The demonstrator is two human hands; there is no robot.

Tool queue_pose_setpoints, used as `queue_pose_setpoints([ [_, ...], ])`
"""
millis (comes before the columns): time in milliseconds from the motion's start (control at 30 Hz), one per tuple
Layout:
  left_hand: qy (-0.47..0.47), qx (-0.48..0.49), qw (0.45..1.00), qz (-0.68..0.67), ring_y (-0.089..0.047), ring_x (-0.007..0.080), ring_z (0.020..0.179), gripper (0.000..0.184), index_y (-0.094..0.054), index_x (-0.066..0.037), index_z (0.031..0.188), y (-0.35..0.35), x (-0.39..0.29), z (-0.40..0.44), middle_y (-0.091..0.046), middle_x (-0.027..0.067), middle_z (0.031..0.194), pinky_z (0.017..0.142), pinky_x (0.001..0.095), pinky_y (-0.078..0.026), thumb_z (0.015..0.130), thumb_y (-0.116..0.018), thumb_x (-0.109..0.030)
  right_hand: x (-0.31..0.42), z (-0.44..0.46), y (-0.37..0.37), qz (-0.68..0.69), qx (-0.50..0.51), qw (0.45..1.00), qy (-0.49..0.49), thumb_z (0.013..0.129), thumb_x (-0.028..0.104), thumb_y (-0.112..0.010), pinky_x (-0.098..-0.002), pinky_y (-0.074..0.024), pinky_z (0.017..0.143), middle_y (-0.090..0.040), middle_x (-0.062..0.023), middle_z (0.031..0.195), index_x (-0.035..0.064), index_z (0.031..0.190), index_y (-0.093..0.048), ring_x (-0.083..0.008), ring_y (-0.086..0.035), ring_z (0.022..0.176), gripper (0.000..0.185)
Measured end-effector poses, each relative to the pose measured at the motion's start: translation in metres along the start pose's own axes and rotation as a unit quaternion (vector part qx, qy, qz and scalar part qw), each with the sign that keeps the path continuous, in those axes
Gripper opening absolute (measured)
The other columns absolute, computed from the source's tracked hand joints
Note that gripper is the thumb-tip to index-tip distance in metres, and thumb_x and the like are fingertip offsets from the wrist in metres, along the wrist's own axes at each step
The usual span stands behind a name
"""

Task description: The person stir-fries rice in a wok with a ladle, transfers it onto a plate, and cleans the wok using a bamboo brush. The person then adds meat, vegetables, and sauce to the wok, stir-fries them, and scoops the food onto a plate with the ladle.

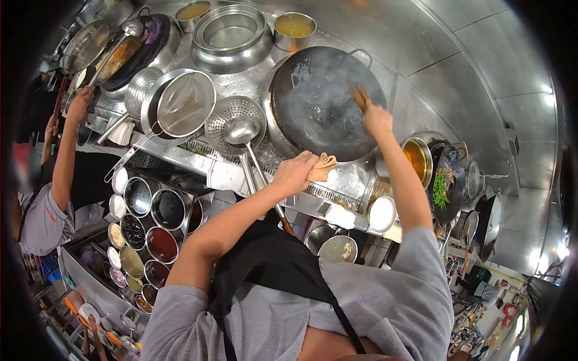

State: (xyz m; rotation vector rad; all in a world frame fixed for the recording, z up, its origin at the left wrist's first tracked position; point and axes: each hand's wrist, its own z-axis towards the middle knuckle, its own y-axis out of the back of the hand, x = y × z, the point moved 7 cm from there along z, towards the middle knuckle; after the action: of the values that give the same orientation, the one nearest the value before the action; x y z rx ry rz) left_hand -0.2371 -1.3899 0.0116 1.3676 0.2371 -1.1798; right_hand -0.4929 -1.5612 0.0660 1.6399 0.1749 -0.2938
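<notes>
A person in a grey short-sleeved shirt and black apron stood over a large dark wok [295, 102], which sat on the steel range [394, 117] ahead of the body, steam drifting over its wet-looking bowl. The wok looked heavy, rigid and probably hot, its wet surface likely slippery, so the rim seemed safest held through cloth; a bare metal loop handle [365, 52] stood out on the far side. The left hand [294, 172] had its fingers pressed together over a folded tan cloth [323, 168], soft and light by its look, at the wok's near edge; whatever lay beneath the cloth was hidden. The right hand [378, 122] was closed around one end of a short brown brush [359, 96], apparently light and fairly stiff, best gripped at that end. The brush reached out of the fist, leftward and away from the body, over the wok's right half; whether its tip touched the metal could not be told.
</notes>
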Motion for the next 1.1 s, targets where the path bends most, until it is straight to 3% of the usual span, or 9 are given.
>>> queue_pose_setpoints([
  [167, 0.033, 0.002, 0.999, -0.035, -0.062, 0.0373, 0.112, 0.055, -0.051, -0.007, 0.126, 0.004, -0.003, 0.0, -0.061, 0.0166, 0.127, 0.085, 0.0453, -0.054, 0.075, -0.071, -0.008, 0.094, 0.041, 0.026, 0.21, -0.016, 0.977, -0.027, 0.086, 0.03, -0.055, -0.0488, -0.0527, 0.092, -0.07, -0.0217, 0.112, 0.0194, 0.129, -0.064, -0.0387, -0.066, 0.107, 0.046],
  [267, 0.028, -0.11, 0.987, -0.113, -0.062, 0.0361, 0.116, 0.068, -0.045, -0.001, 0.139, 0.014, -0.001, -0.019, -0.061, 0.0177, 0.129, 0.098, 0.0385, -0.05, 0.08, -0.077, -0.012, 0.15, -0.019, 0.054, 0.16, 0.0, 0.982, 0.098, 0.085, 0.018, -0.055, -0.0489, -0.0552, 0.086, -0.071, -0.0241, 0.103, 0.008, 0.112, -0.068, -0.0405, -0.07, 0.098, 0.031],
  [367, 0.171, -0.106, 0.948, -0.248, -0.06, 0.0334, 0.12, 0.053, -0.049, 0.001, 0.131, 0.017, 0.019, -0.073, -0.059, 0.0186, 0.131, 0.1, 0.0405, -0.049, 0.086, -0.073, -0.018, 0.148, -0.122, 0.06, 0.076, 0.01, 0.965, 0.25, 0.084, 0.012, -0.056, -0.0494, -0.0567, 0.076, -0.071, -0.0243, 0.093, 0.0023, 0.106, -0.062, -0.0419, -0.071, 0.086, 0.025],
  [400, 0.196, -0.127, 0.914, -0.332, -0.063, 0.0306, 0.114, 0.05, -0.05, 0.0, 0.13, 0.021, 0.022, -0.093, -0.062, 0.0166, 0.125, 0.096, 0.0396, -0.051, 0.088, -0.071, -0.017, 0.131, -0.142, 0.043, 0.031, 0.026, 0.959, 0.28, 0.086, 0.014, -0.056, -0.0479, -0.0581, 0.073, -0.071, -0.0232, 0.098, 0.001, 0.112, -0.06, -0.0385, -0.072, 0.086, 0.03],
  [533, 0.35, -0.108, 0.699, -0.614, -0.069, 0.0244, 0.089, 0.047, -0.052, 0.001, 0.128, 0.019, 0.017, -0.151, -0.068, 0.0164, 0.098, 0.082, 0.035, -0.056, 0.09, -0.067, -0.021, 0.013, -0.064, -0.037, -0.083, 0.012, 0.991, 0.105, 0.091, 0.017, -0.057, -0.0454, -0.0591, 0.073, -0.071, -0.0198, 0.098, 0.0047, 0.12, -0.056, -0.0336, -0.073, 0.088, 0.032],
  [667, 0.35, -0.092, 0.68, -0.638, -0.069, 0.0262, 0.085, 0.046, -0.051, 0.004, 0.126, 0.003, 0.013, -0.157, -0.068, 0.0186, 0.098, 0.081, 0.0371, -0.056, 0.09, -0.06, -0.024, 0.011, 0.031, -0.011, 0.126, -0.012, 0.992, -0.006, 0.088, 0.022, -0.057, -0.0473, -0.0558, 0.086, -0.072, -0.0183, 0.109, 0.0104, 0.12, -0.067, -0.0363, -0.069, 0.104, 0.036],
  [767, 0.32, -0.103, 0.696, -0.635, -0.069, 0.0265, 0.085, 0.044, -0.05, 0.003, 0.126, 0.01, -0.012, -0.143, -0.068, 0.0209, 0.107, 0.082, 0.038, -0.056, 0.09, -0.059, -0.02, 0.085, 0.007, 0.011, 0.146, -0.02, 0.988, 0.035, 0.086, 0.02, -0.059, -0.0441, -0.0559, 0.088, -0.073, -0.0194, 0.109, 0.0066, 0.103, -0.075, -0.0348, -0.071, 0.102, 0.027],
  [933, 0.336, -0.153, 0.724, -0.583, -0.068, 0.0212, 0.089, 0.041, -0.052, 0.0, 0.126, 0.003, 0.014, -0.171, -0.067, 0.0124, 0.103, 0.079, 0.0337, -0.055, 0.086, -0.061, -0.005, 0.143, -0.119, 0.018, 0.199, -0.016, 0.969, 0.142, 0.085, 0.014, -0.055, -0.0486, -0.0565, 0.083, -0.071, -0.0245, 0.1, 0.003, 0.113, -0.066, -0.0416, -0.071, 0.094, 0.032],
  [1100, 0.392, -0.197, 0.71, -0.55, -0.068, 0.0196, 0.084, 0.032, -0.058, -0.001, 0.118, 0.011, 0.019, -0.195, -0.067, 0.0092, 0.094, 0.07, 0.0323, -0.055, 0.092, -0.067, -0.019, 0.006, -0.217, 0.014, 0.068, 0.096, 0.983, 0.142, 0.088, 0.027, -0.06, -0.0491, -0.0554, 0.084, -0.072, -0.0187, 0.101, 0.0244, 0.143, -0.054, -0.0379, -0.07, 0.092, 0.055],
])
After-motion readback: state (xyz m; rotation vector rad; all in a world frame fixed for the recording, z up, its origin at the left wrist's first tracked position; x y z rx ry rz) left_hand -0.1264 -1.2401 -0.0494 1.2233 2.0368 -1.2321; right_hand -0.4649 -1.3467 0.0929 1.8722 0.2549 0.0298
